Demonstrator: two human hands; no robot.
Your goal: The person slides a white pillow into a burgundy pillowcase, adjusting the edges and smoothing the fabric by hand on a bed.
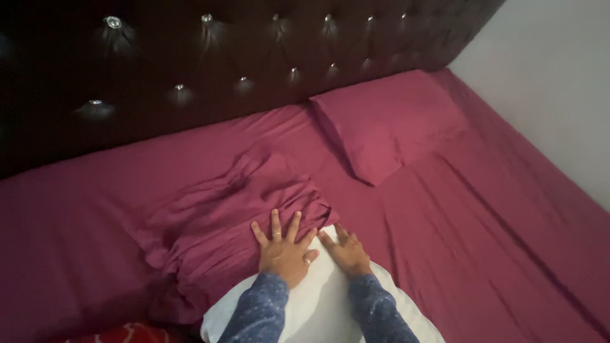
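Note:
A white pillow (321,305) lies on the bed, partly inside a bunched magenta pillowcase (229,209). My left hand (283,249) rests flat, fingers spread, at the pillowcase's open edge on top of the pillow. Beside it, my right hand (346,251) presses on the pillow at the same edge, its fingertips against the fabric. Both arms wear blue speckled sleeves. Whether either hand pinches the fabric cannot be seen.
A second pillow (387,121) in a magenta case lies at the head of the bed, to the right. A magenta sheet (495,228) covers the mattress. A dark tufted headboard (210,57) with shiny studs stands behind. A white wall (553,76) is at right. A red patterned item (127,333) shows at bottom left.

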